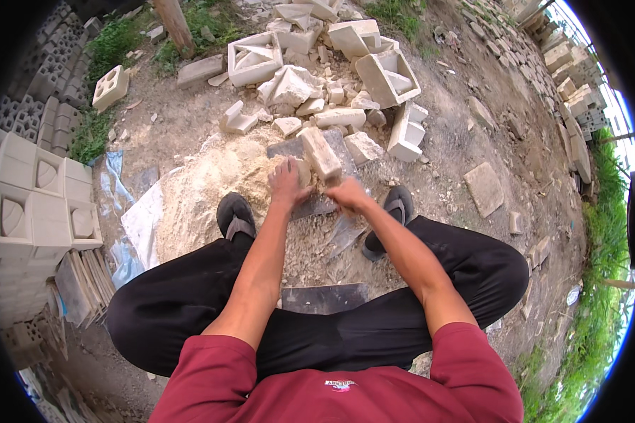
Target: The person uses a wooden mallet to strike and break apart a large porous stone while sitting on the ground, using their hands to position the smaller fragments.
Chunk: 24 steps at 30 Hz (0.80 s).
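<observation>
Between my feet, a dark flat slab (pixel 346 149) lies on the ground with pale crumbs around it. My right hand (pixel 348 194) is closed at the near end of a long, worn, tan block (pixel 320 151), which looks like a mallet head; any handle is hidden by the fist. My left hand (pixel 286 182) rests just left of it, fingers bent over a pale chunk of broken block (pixel 303 171) on the slab. Beside that hand spreads a heap of yellowish crushed powder (pixel 208 187).
Broken hollow blocks (pixel 255 59) and rubble pile up beyond the slab. Stacked pale blocks (pixel 32 187) stand at the left, near a white sheet (pixel 143 225). A flat stone (pixel 484 189) lies to the right. Another dark plate (pixel 324 298) lies below my knees.
</observation>
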Tool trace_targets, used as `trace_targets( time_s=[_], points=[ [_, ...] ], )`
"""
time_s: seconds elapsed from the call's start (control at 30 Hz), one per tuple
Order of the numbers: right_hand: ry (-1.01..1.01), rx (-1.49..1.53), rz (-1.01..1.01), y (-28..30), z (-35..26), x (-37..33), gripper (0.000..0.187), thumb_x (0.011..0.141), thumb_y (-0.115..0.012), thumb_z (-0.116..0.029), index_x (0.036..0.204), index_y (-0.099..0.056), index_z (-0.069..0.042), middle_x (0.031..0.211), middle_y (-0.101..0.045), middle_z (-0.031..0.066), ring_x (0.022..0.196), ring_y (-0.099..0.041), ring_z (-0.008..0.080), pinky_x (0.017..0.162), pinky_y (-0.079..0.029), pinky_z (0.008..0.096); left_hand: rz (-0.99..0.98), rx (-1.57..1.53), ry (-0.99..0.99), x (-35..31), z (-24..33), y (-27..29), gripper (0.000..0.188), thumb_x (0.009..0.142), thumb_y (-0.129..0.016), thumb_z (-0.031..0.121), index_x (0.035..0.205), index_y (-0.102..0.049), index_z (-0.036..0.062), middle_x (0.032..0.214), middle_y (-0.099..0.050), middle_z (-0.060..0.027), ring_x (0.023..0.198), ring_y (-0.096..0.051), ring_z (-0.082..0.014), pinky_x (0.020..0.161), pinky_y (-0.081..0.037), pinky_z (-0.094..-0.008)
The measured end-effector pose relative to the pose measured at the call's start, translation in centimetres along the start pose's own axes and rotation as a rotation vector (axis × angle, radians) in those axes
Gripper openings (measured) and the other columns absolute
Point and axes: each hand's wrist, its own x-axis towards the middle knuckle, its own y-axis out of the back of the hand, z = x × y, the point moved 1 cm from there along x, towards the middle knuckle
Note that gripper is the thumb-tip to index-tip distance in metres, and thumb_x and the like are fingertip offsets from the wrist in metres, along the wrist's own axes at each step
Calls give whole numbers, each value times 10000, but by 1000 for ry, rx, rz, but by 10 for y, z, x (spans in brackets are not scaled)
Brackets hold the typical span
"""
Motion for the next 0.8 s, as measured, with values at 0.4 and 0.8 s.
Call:
trace_targets(
  time_s=[0.4, 0.8],
  points=[
    [88, -21, 13, -7, 29, -1, 386, 732, -723, -289, 945, -702, 31, 700, -684, 133, 585, -660, 201, 575, -536, 341, -27, 35, 13, 1, 11, -3, 1095, 681, -794, 537, 1482, -258, 18, 1430, -405, -163, 1297, -407, -327, 1055, -317, -536],
    [90, -130, 117, 1, 37, 11, 461, 706, -757, -298, 962, -680, 78, 751, -707, 163, 692, -697, 259, 666, -554, 352, -145, -59, 12, 9, 23, 23, 1177, 569, -880, 468, 1474, -279, 15, 1424, -412, -177, 1311, -403, -336, 1057, -332, -537]
  ],
)
